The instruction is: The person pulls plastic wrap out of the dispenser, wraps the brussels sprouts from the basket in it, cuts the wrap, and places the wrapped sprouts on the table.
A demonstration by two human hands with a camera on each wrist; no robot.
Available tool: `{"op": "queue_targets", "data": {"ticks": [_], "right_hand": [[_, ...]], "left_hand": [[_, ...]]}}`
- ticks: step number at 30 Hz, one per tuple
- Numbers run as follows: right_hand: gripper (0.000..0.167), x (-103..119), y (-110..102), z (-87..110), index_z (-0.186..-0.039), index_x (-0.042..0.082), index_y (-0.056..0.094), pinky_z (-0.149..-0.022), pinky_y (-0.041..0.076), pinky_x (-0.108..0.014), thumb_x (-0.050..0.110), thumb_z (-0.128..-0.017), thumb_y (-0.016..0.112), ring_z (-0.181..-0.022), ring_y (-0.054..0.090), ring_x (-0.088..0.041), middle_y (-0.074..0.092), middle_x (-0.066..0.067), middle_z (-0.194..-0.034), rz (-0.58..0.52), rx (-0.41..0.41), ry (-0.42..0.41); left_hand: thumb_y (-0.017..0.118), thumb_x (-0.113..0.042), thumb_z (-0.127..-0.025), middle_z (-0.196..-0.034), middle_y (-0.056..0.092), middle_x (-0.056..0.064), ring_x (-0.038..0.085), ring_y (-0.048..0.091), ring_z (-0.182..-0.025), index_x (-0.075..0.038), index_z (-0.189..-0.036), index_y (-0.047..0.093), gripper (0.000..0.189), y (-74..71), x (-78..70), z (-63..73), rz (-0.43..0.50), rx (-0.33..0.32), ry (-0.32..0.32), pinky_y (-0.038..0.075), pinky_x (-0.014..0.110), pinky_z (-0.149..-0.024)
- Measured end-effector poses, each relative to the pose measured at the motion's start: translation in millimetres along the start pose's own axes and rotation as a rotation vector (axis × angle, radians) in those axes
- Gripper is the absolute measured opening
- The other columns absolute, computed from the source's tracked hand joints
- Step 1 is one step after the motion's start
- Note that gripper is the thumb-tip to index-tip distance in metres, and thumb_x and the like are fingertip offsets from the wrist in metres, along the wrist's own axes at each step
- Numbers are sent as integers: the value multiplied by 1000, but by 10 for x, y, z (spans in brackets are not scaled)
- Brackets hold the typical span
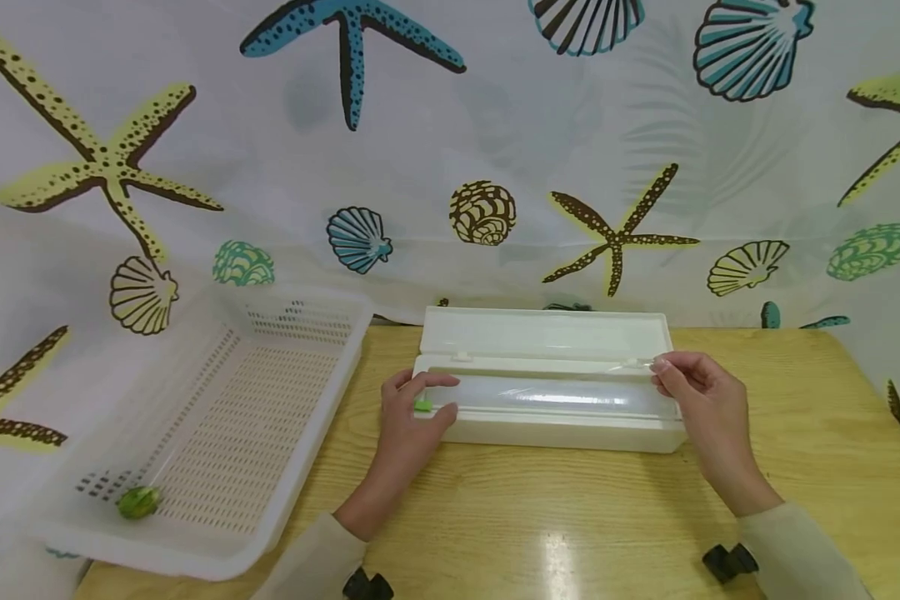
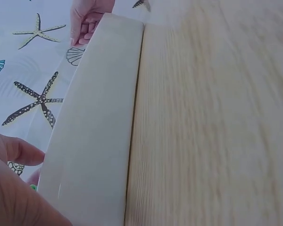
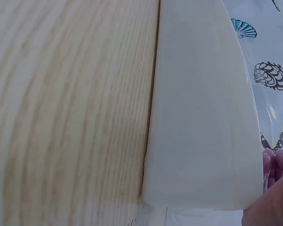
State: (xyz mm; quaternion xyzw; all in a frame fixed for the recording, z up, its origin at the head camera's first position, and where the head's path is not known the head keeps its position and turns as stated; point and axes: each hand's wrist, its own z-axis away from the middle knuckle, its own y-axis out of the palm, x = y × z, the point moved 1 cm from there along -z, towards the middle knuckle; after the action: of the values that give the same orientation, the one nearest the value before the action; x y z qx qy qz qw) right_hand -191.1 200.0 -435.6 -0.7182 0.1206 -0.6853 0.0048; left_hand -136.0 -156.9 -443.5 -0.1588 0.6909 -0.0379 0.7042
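Note:
A long white cling film dispenser box (image 1: 562,435) lies on the table with its lid (image 1: 543,333) raised at the back. Inside sits a roll of clear cling film (image 1: 555,393). My left hand (image 1: 412,421) grips the box's left end, thumb at the front edge and index finger reaching over the top, beside a small green slider (image 1: 423,406). At the box's right end, my right hand (image 1: 708,404) pinches the loose edge of the film between thumb and index finger, and the film stretches thinly leftward from there. The right wrist view shows those fingertips (image 3: 269,165) just past the box's edge.
To the left, a white perforated plastic basket (image 1: 307,467) holds a small green vegetable piece (image 1: 138,502) in its near corner. The wooden table (image 1: 510,517) extends in front of the box. A curtain (image 1: 420,150) printed with shells and starfish hangs behind.

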Motion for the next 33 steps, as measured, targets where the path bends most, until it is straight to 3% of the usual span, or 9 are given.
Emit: {"op": "queue_targets", "data": {"ticks": [5,10,18,21,26,33], "right_hand": [[34,19,8,-8,-123,-2,70,-88,59,-18,28,-107,76,-95,72,-9,75,3,-105,-21,7,8],[34,37,13,-28,-122,0,70,-88,58,-17,29,-106,76,-95,71,-10,74,3,-105,-46,19,-4],[29,44,-16,-24,-121,3,72,-88,58,-17,28,-106,76,-95,70,-10,74,4,-105,-73,26,-8],[26,52,-24,-31,-120,4,73,-88,58,-17,26,-106,76,-95,70,-10,75,5,-106,-81,36,-9],[31,57,-55,-22,-122,4,72,-88,57,-16,31,-107,75,-100,67,-12,73,5,-110,-29,39,-28],[36,49,-74,-2,-123,4,72,-86,51,-19,36,-107,74,-104,60,-16,70,10,-113,64,35,-33]], "left_hand": [[70,-9,-100,-167,23,17,43,24,-154,-11,-122,76,23,18,-29,13,50,12,-73,26,68,-120],[69,-10,-102,-165,23,17,43,26,-153,-8,-117,74,16,35,-35,-4,65,-3,-107,24,65,-122],[73,-16,-105,-163,31,19,44,29,-153,-4,-110,75,13,60,-35,-25,37,-51,-90,21,64,-126],[75,-19,-105,-158,35,19,42,33,-151,-2,-109,76,17,48,-27,-21,26,-86,-63,25,62,-125],[78,-17,-104,-138,43,19,37,39,-134,0,-106,80,17,48,-33,-15,-29,-155,38,36,60,-113],[79,-13,-103,-126,48,15,34,42,-126,-2,-101,81,11,22,-55,-29,-96,-205,126,41,50,-99]]}}
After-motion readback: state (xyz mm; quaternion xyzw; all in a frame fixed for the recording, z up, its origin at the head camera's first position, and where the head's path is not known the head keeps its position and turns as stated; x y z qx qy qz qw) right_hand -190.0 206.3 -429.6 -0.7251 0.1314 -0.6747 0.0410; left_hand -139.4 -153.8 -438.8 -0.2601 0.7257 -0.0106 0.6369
